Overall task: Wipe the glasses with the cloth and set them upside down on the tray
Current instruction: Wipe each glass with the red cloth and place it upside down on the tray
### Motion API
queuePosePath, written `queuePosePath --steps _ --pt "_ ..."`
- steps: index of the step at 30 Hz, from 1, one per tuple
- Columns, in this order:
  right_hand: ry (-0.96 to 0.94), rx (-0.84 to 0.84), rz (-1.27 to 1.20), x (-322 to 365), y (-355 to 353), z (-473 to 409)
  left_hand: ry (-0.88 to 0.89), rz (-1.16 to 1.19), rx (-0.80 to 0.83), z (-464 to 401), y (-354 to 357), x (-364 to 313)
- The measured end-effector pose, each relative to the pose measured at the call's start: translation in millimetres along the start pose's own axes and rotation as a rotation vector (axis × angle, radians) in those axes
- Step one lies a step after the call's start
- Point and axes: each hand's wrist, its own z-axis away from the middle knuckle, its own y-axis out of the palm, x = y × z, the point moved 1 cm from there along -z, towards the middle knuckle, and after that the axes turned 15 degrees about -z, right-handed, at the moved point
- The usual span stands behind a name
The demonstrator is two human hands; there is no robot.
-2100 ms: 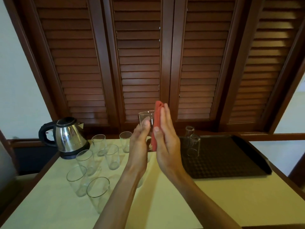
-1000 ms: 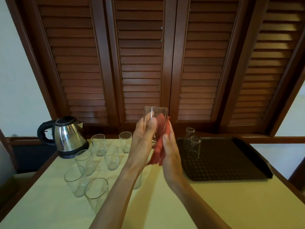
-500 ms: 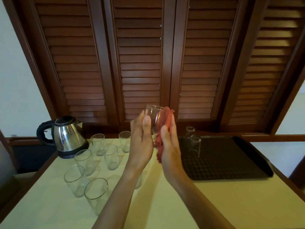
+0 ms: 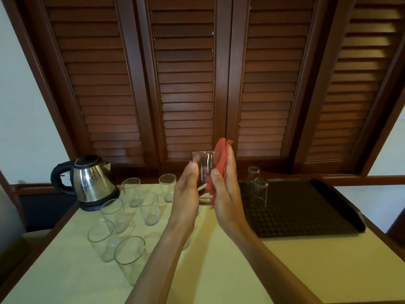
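My left hand (image 4: 186, 194) holds a clear glass (image 4: 205, 167) upright above the table, fingers wrapped round its far side. My right hand (image 4: 228, 189) presses a red cloth (image 4: 221, 161) against the glass's right side, thumb on the cloth. Several more clear glasses (image 4: 149, 208) stand upright on the table's left half. Two glasses (image 4: 259, 191) stand upside down at the left end of the dark tray (image 4: 306, 211) on the right.
A steel electric kettle (image 4: 92, 182) on its black base stands at the back left. The table (image 4: 219, 270) has a pale yellow top with a wooden rim. Brown louvred shutters (image 4: 186, 84) rise behind it.
The cloth has slid up and down the glass's side under my right hand, and the glass has turned a little in my left hand. Both hands stay above the table's middle.
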Motion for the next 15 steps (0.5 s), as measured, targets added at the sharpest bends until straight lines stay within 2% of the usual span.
queuePosePath --steps 2,4,6,8,11,13,15 --pt "-0.101 0.050 0.182 4 2 2 -0.109 0.083 0.013 0 -2 0" --pt "-0.218 0.179 0.357 0 5 15 -0.164 0.210 0.060 -4 -7 -3" --pt "-0.212 0.210 0.352 -3 5 20 -0.181 0.299 0.101 -6 -11 -2" --pt "-0.159 0.171 0.317 2 5 10 -0.215 0.354 0.112 -3 -10 2" --pt "-0.205 0.215 0.467 10 10 8 -0.226 0.428 0.154 -2 -8 9" --pt "-0.301 0.326 0.525 1 7 23 -0.236 0.476 0.107 -7 -14 6" --pt "-0.244 0.319 0.394 -7 1 28 -0.239 0.454 0.059 -11 -19 8"
